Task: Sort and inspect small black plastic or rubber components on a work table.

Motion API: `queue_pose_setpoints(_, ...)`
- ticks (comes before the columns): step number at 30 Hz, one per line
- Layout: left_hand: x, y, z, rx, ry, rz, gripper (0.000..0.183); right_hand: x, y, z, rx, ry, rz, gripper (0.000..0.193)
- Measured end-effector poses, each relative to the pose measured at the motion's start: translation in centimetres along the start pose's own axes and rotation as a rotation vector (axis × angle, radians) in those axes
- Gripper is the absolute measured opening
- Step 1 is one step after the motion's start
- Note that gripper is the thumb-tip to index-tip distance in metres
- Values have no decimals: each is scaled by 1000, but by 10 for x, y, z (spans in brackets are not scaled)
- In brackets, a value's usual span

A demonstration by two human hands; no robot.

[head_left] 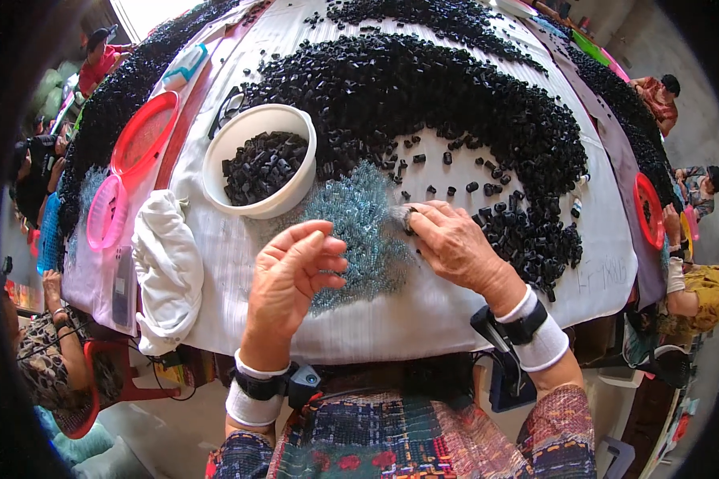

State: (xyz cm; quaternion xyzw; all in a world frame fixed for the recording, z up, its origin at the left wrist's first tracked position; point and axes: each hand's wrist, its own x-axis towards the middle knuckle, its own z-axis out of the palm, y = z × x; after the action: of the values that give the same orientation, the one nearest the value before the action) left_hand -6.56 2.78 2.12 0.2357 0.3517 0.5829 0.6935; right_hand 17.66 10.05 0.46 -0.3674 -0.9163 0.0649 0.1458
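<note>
My left hand (297,267) hovers over the near left edge of a pile of fine, glinting blue pieces (351,231). Its fingers curl in, thumb close to the index finger; anything pinched there is too small to make out. At the pile's right side my right hand (459,243) closes its fingertips around a small black plastic piece (409,221), with a blur beside it. Left of the blue pile, a white bowl (216,184) holds many black pieces (264,166). Loose black pieces (447,158) lie on the white cloth beyond my right hand.
A large heap of black pieces (423,84) curves around the far side and right. A bunched white cloth (166,267) lies at left, near a red tray (145,132) and a pink basket (106,211). Other people sit along both sides.
</note>
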Motion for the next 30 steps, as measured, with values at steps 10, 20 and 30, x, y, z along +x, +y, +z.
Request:
queue_pose_setpoints(10,-22,-29,11,174,-212,-321,23,-59,-7,-18,-61,42,50,23)
queue_pose_setpoints(20,-27,-42,14,259,-280,-436,23,-59,-48,9,-25,103,-82,27)
queue_pose_setpoints(30,-30,-46,19,370,-261,-355,26,-79,-21,-17,132,174,91,28)
